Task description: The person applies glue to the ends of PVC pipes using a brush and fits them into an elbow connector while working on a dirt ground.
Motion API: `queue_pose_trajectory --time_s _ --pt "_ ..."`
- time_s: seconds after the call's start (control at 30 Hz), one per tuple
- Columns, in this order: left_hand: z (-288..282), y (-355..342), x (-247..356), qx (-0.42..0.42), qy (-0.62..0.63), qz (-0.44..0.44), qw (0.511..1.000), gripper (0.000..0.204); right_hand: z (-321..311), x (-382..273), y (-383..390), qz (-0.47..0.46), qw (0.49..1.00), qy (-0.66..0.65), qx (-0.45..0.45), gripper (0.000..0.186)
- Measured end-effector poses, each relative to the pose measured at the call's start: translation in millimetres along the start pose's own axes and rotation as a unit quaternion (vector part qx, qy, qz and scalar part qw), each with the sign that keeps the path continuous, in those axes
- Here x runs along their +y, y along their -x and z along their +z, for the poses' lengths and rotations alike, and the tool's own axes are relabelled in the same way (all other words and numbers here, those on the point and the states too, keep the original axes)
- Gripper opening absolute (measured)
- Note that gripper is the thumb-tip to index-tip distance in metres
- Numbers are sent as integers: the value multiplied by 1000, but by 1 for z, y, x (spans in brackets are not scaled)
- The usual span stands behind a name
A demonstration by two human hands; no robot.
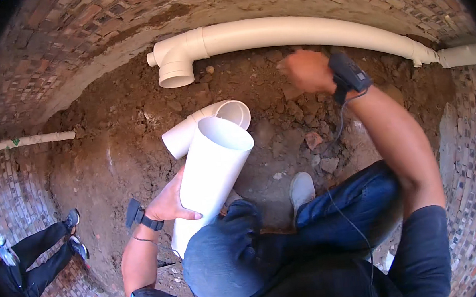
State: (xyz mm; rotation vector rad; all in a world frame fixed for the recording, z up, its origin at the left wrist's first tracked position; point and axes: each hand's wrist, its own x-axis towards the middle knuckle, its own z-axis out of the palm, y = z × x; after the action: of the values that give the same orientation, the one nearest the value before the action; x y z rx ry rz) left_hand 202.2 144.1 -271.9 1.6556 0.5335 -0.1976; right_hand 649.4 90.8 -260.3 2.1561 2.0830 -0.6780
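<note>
Gripping the white pipe (211,168) just left of centre in the head view, the left hand (169,204) shows its thumb pressed across the near wall; its other fingers wrap out of sight behind. The pipe tilts, its open mouth toward the middle of the frame, its lower end partly covered by dark cloth (226,261) that could be a knee or a cap. It also overlaps a cream fitting (182,138), so part of that is hidden.

The right hand (308,72), upper right of centre, is blurred; whether its fingers are spread or pressed together I cannot tell. It is near the long pipe (295,31) that arches across the top and has a tee (178,60) at its left end. Far right, the dark rim cuts off the pipework.

At the lower left, a second person (34,265) is cut off by the rim. A thin pipe (36,140) at the left edge bears a green mark (16,142), too small to read. The right wrist's black device (350,73) has a pale patch, perhaps a label, also illegible.
</note>
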Motion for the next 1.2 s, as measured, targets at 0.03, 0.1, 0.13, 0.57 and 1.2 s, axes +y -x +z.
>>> queue_pose_trajectory --time_s 0.03,0.1,0.13,0.57,1.2 --pt "1 2 -1 -5 5 -20 1000 130 1 15 16 15 997 64 -51 38" --pt "-1 1 0 -6 7 -38 999 134 5 17 32 29 986 129 -99 50" --pt "-2 -4 0 -17 13 -26 999 128 14 7 41 -90 996 0 -16 60" --pt "8 -18 -5 -64 37 -53 996 118 33 -18 28 -277 944 -136 114 25" --pt "23 -53 6 -82 165 -155 971 116 123 107 381 253 920 -204 220 42"
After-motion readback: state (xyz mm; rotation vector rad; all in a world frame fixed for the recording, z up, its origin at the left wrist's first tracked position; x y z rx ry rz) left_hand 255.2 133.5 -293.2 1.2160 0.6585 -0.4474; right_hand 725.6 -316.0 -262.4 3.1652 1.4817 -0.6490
